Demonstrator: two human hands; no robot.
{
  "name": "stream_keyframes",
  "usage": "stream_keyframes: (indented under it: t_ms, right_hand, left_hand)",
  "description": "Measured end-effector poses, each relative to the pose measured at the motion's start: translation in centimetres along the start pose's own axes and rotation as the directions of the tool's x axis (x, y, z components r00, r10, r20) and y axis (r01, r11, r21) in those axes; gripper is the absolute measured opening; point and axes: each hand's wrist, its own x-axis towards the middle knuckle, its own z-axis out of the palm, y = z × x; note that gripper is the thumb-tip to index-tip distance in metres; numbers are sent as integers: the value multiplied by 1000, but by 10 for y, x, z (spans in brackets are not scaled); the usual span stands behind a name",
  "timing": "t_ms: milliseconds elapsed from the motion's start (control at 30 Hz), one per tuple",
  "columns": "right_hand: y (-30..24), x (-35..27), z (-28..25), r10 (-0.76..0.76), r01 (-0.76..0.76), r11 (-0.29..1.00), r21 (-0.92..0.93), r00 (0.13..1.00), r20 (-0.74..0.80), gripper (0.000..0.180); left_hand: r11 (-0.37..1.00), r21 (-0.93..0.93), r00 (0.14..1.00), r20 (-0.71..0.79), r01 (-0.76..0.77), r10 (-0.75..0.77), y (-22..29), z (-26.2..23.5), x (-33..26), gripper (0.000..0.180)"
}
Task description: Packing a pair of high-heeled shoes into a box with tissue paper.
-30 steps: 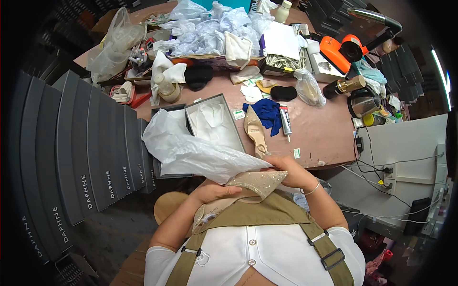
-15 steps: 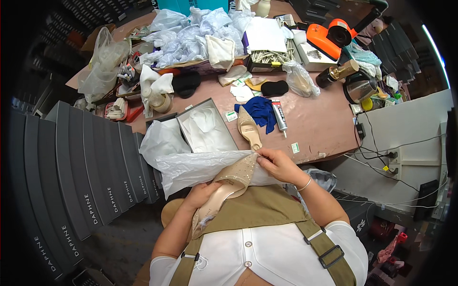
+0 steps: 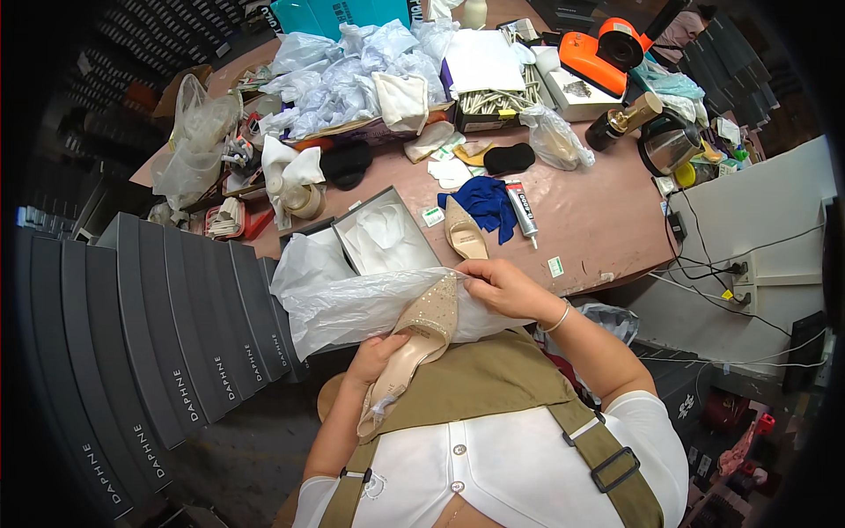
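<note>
My left hand [image 3: 377, 357] is closed around the side of a beige pointed shoe [image 3: 426, 319] with sparkling studs, held toe-up in front of my apron. Behind the shoe spreads a thin white wrapping sheet [image 3: 339, 304]. Just right of the toe, the fingers of my right hand [image 3: 500, 289] pinch the upper edge of this sheet. The matching shoe [image 3: 464, 231] lies on the table beyond, its heel end hidden by the sheet and my right hand. An open grey shoebox [image 3: 421, 227] lined with white paper stands left of it.
Stacked dark grey shoeboxes [image 3: 150, 343] rise at my left. On the pink table [image 3: 598, 220] are a blue cloth [image 3: 482, 204], a glue tube [image 3: 521, 214], a heap of crumpled paper [image 3: 352, 79], an orange device [image 3: 594, 66] and a kettle [image 3: 666, 145]. Cables [image 3: 704, 264] hang at the right.
The held shoe's toe has swung left, away from my right fingers, and points more upright. My right hand has risen slightly with the sheet's edge. The view has shifted a little.
</note>
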Motion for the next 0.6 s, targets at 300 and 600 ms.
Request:
stream_keyframes:
  t_ms: [300,600]
  right_hand:
    - [-3,14,1,-38,31,995,91,996,76,32]
    - [-9,21,-4,1,-2,1000,21,998,65,36]
  left_hand:
    - [986,-161,997,65,-35,46,8,-3,4,36]
    - [946,-139,952,45,-293,302,20,5,0,45]
